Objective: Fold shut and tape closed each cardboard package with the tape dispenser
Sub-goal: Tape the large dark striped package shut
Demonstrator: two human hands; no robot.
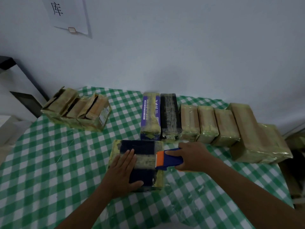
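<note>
We see the dark blue cardboard package lying flat on the green-and-white checked tablecloth, near the middle of the table; a pale band of tape crosses its top. The left hand lies spread on the package, fingers straight and thumb out to the near side, gripping nothing. The right hand is wrapped round the blue and orange tape dispenser, forefinger stretched along its top; the dispenser's orange front meets the package's right edge at the tape band. Behind stands a row touching side by side: a purple box, a black box and taped brown packages. At far left sits a cluster of brown packages. A paper sheet hangs on the wall.
</note>
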